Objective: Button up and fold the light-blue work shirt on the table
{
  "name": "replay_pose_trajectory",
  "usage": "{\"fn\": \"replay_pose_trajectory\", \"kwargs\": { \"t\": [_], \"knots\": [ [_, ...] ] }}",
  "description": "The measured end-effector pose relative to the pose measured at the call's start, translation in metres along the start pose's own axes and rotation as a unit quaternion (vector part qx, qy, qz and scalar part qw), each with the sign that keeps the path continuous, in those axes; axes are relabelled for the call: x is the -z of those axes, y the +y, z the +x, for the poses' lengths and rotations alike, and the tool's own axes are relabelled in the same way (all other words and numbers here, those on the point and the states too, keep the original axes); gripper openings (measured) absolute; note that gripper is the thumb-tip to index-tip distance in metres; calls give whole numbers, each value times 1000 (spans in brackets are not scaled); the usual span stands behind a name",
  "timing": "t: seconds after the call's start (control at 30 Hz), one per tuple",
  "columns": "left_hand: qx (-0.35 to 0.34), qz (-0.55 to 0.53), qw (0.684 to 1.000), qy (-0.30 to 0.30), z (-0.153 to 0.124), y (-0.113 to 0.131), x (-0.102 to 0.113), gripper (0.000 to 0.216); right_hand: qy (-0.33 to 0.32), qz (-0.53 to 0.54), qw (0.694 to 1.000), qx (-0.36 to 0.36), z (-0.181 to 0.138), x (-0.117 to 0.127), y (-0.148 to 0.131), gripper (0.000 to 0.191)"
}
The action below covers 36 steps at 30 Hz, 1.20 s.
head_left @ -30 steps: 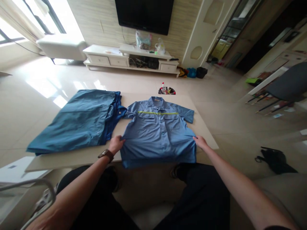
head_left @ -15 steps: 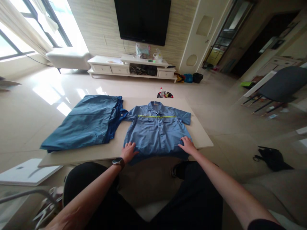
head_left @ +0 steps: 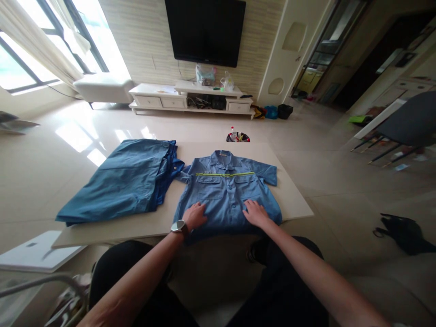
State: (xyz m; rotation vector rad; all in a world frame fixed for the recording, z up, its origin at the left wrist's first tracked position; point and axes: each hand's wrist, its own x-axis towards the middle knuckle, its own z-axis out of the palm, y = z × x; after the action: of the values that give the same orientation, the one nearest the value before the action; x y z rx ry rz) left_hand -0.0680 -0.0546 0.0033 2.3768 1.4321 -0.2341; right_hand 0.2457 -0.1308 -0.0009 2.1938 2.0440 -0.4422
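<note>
A blue short-sleeved work shirt (head_left: 221,195) lies front side up on the pale table (head_left: 289,190), its collar pointing away from me. A yellow-green stripe crosses its chest above two flap pockets. My left hand (head_left: 195,215) rests on the lower left of the shirt, fingers stretched over the cloth. On the lower right, my right hand (head_left: 255,212) lies with its fingers spread on the fabric. Both hands appear to press the cloth without gripping it. The shirt's bottom hem hangs over the near table edge.
A stack of folded blue clothes (head_left: 119,177) covers the table's left side, touching the shirt's left sleeve. Beyond the table stands a bin (head_left: 238,137) with rubbish in it. A white box (head_left: 37,252) sits low at the left. A black bag (head_left: 405,234) lies on the floor at right.
Both hands have moved inward over the shirt, closer together, from its side edges towards the middle. The view has shifted slightly.
</note>
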Motion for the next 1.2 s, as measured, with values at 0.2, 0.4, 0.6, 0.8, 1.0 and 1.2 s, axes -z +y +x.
{"fn": "replay_pose_trajectory", "kwargs": {
  "t": [0.2,0.4,0.6,0.8,1.0,1.2],
  "knots": [
    [-30,-63,995,68,60,31,-17,60,6,39,998,39,56,-7,-33,61],
    [-21,-57,998,4,49,-11,-39,69,-139,61,986,74,52,-10,-12,68],
    [-39,-30,998,-38,26,-18,-22,71,-78,81,992,66,52,22,9,61],
    [-5,-13,998,64,49,-29,-2,65,-136,11,986,-91,54,20,42,71],
    [4,-17,1000,-19,50,-43,2,73,-161,-18,983,-90,53,29,45,71],
    [-32,-24,997,59,58,-42,5,59,-46,-10,995,-92,79,35,41,45]
  ]
}}
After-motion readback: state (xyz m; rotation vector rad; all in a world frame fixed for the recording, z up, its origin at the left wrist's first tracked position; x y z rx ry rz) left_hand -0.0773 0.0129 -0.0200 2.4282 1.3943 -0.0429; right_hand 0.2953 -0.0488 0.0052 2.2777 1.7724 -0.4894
